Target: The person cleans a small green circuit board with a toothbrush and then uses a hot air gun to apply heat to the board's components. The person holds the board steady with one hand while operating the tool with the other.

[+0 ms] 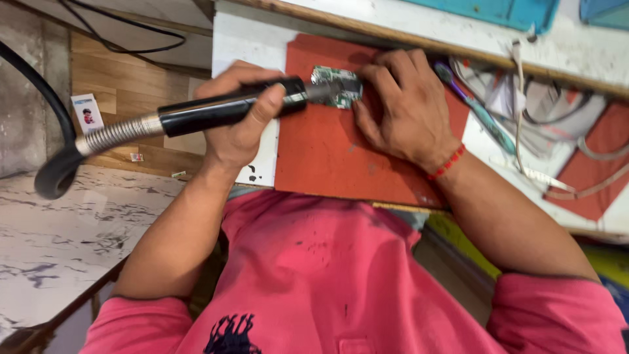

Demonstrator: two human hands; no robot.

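My left hand (237, 128) is wrapped around the black handle of a hot-air tool (216, 111). Its metal nozzle (335, 88) points right, over a small green circuit board (343, 101). The board lies at the top of a red work mat (327, 154) on a white bench. My right hand (406, 108), with a red thread band at the wrist, rests on the mat with its fingertips against the board's right edge. The nozzle and fingers hide part of the board.
The tool's black hose (54, 172) and spring sleeve trail off to the left over a marbled surface. A teal-handled tool (486, 119), loose wires (544, 108) and a second red mat (599, 154) lie to the right. A small picture card (86, 111) lies at left.
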